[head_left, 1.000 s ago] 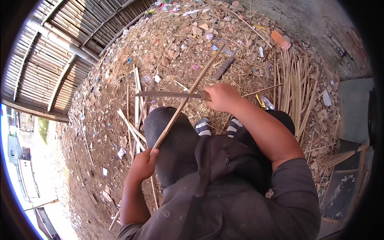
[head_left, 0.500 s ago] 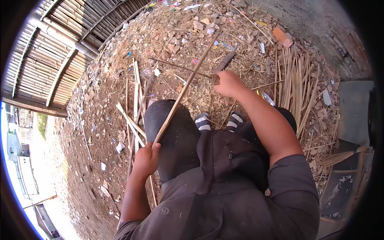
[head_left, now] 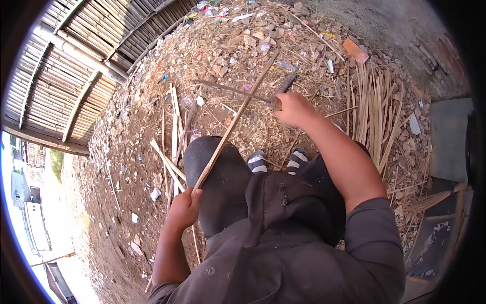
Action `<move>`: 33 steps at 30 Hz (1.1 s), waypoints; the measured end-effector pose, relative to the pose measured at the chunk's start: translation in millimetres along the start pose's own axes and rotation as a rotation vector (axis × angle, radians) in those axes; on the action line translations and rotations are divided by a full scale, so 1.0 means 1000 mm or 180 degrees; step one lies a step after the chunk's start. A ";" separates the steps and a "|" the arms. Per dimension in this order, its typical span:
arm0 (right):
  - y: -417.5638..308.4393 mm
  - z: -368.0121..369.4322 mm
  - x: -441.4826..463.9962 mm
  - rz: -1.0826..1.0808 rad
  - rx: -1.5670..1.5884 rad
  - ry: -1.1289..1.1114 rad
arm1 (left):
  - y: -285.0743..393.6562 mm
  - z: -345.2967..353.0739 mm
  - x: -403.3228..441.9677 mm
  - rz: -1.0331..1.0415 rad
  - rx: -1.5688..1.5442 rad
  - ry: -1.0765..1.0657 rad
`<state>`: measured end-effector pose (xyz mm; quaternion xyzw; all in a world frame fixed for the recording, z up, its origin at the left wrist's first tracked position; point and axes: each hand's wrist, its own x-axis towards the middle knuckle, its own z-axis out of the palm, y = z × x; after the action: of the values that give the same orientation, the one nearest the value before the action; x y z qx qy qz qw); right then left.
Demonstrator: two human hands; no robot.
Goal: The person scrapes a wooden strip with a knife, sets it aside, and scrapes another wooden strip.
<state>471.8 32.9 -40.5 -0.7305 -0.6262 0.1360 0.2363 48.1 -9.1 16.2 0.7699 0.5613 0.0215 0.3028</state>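
Note:
My left hand (head_left: 185, 206) is closed on the lower end of a long bamboo strip (head_left: 237, 119), which slants up and to the right past my knee. My right hand (head_left: 293, 109) grips the handle of a long-bladed knife (head_left: 228, 88). Its thin, dark blade points left and crosses the strip near the strip's upper part; whether the two touch is unclear. Just above my right hand, a dark ridged rod (head_left: 287, 82) lies on the ground.
Split bamboo strips (head_left: 374, 111) lie in a bundle at the right, and more pieces (head_left: 169, 162) lie left of my knee. An orange brick (head_left: 355, 51) rests on the rubble. A bamboo wall (head_left: 76, 66) stands at upper left, a grey panel (head_left: 449, 142) at right.
My right hand has moved up and right with the knife since the first frame, and the blade now tilts more. My left hand keeps hold of the strip, almost in place.

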 end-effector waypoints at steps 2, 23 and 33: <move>-0.033 0.002 -0.014 -0.0230 -0.0153 -0.0404 | 0.004 -0.001 0.002 -0.0035 0.0029 -0.0112; -0.019 -0.017 -0.008 -0.0405 -0.0328 -0.0460 | 0.002 -0.009 0.004 0.0012 0.0136 -0.0331; -0.050 -0.021 -0.015 -0.0572 -0.0758 -0.0693 | 0.001 0.007 0.001 0.0025 0.0601 0.0013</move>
<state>437.0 19.6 2.1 -0.6753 -0.7225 0.1175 0.0901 51.9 -11.6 11.2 0.7972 0.5584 -0.0287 0.2276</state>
